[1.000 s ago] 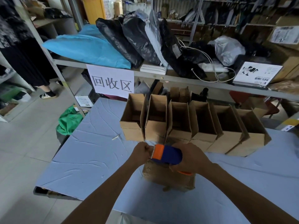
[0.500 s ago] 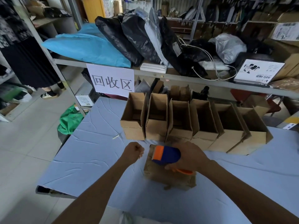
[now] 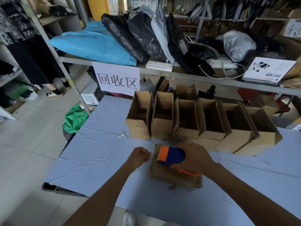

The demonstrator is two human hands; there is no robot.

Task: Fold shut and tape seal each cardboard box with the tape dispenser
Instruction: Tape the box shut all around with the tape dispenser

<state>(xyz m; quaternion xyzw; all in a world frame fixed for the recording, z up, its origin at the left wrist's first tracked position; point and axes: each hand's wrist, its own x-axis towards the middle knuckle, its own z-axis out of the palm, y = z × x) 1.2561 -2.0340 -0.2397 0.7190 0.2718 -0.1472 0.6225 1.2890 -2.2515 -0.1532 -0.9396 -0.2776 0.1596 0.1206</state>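
A closed cardboard box (image 3: 164, 172) lies on the blue-covered table (image 3: 97, 152) in front of me. My right hand (image 3: 197, 158) grips a blue and orange tape dispenser (image 3: 171, 155) and holds it on top of this box, its orange end pointing left. My left hand (image 3: 140, 156) is curled into a fist just left of the box, a short gap from the dispenser. No tape strip shows between them. Behind stands a row of several open cardboard boxes (image 3: 192, 123) with their flaps up.
A metal shelf (image 3: 179, 75) with black bags and a blue bag runs behind the table, with a white paper sign (image 3: 117, 79) hanging from it. A green cloth (image 3: 75, 118) lies on the floor at the left. A person's feet (image 3: 55, 92) stand at far left.
My left hand has drawn leftward away from the dispenser's orange end, which it touched a second ago. The dispenser stays on the box.
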